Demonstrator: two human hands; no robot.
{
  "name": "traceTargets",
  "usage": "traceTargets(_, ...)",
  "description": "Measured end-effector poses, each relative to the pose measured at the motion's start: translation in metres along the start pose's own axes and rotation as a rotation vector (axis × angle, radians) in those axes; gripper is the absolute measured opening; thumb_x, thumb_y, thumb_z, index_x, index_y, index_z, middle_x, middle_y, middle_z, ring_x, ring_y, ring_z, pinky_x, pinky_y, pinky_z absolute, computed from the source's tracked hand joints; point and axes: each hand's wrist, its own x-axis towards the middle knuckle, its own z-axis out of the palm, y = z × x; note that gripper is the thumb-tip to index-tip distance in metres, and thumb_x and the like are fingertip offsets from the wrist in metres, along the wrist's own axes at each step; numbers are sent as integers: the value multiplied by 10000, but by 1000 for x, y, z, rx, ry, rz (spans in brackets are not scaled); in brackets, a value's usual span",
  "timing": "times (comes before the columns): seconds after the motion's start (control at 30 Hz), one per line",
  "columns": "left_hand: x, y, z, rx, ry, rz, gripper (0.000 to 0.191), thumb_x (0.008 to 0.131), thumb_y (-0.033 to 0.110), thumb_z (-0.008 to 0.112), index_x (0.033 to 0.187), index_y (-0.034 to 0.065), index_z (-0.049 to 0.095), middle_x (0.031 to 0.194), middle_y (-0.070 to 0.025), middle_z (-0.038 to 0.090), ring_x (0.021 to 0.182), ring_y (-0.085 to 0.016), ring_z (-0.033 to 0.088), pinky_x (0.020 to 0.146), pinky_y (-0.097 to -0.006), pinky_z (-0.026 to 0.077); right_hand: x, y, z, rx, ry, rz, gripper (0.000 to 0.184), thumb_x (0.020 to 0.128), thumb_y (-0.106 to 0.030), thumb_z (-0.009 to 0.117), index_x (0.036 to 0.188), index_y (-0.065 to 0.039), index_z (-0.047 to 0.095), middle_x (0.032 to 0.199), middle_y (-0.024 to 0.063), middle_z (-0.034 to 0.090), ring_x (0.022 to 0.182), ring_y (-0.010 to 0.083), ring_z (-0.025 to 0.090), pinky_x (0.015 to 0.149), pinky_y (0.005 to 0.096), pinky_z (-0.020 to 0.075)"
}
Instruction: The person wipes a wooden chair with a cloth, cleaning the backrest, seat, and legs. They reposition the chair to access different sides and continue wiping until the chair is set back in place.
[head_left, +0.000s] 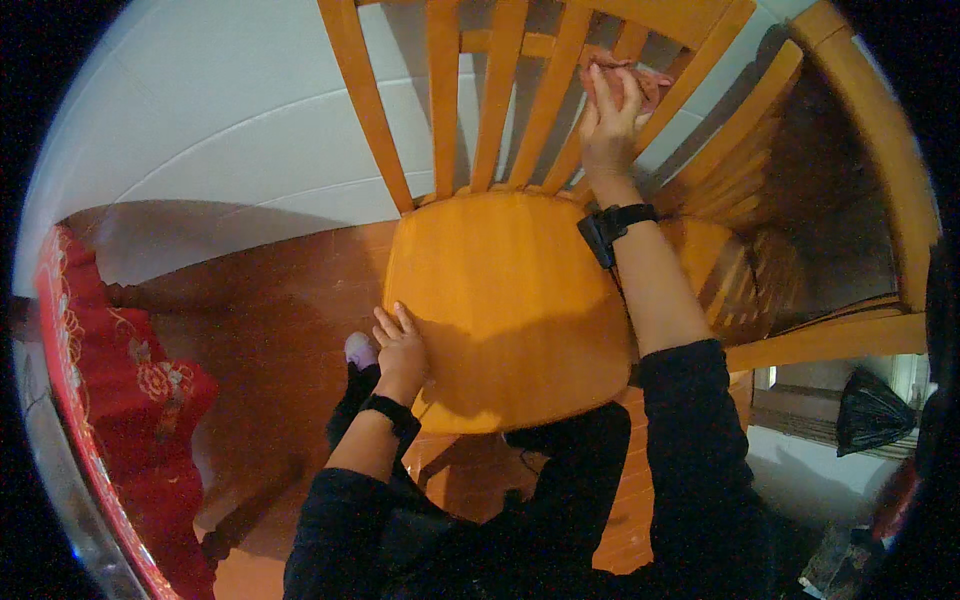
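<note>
Before me stands a wooden chair with a flat, orange-brown seat (510, 300) and a slatted backrest (491, 97). My right hand (611, 124) reaches up to the backrest's right side and holds a reddish cloth (622, 82) against the slats near the right upright. Part of the cloth is hidden behind my fingers. My left hand (401, 352) rests on the left edge of the seat, fingers spread, with nothing in it. Both wrists wear black bands; the right one (611, 225) carries a small black device with a cord.
A red embroidered cloth (135, 360) hangs at the left. Behind the chair is a white wall (225, 127). Close on the right stand another slatted wooden chair (720, 150) and a wooden frame (862, 112). A black plastic bag (874, 412) hangs at the lower right.
</note>
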Motion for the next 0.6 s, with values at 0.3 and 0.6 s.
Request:
traceTargets(0.3,7,4,12,-219,82,-77,1193,656,241,827,1448,-36,-22,1451,-386,-23,1323,-493,258,946,-343,469,-149,-44,3,212,-614,629,254,801,-87,606,1048,-76,661,1179,87,502,1176,316,409,973,437,366)
traceTargets(0.6,7,6,-1,-183,-21,-101,1225,628,245,846,1451,-31,-18,1460,-371,-38,1329,-492,246,973,-380,446,-67,-30,-21,661,-802,1033,197,808,-57,622,1000,-28,650,1013,80,606,872,170,587,713,324,486)
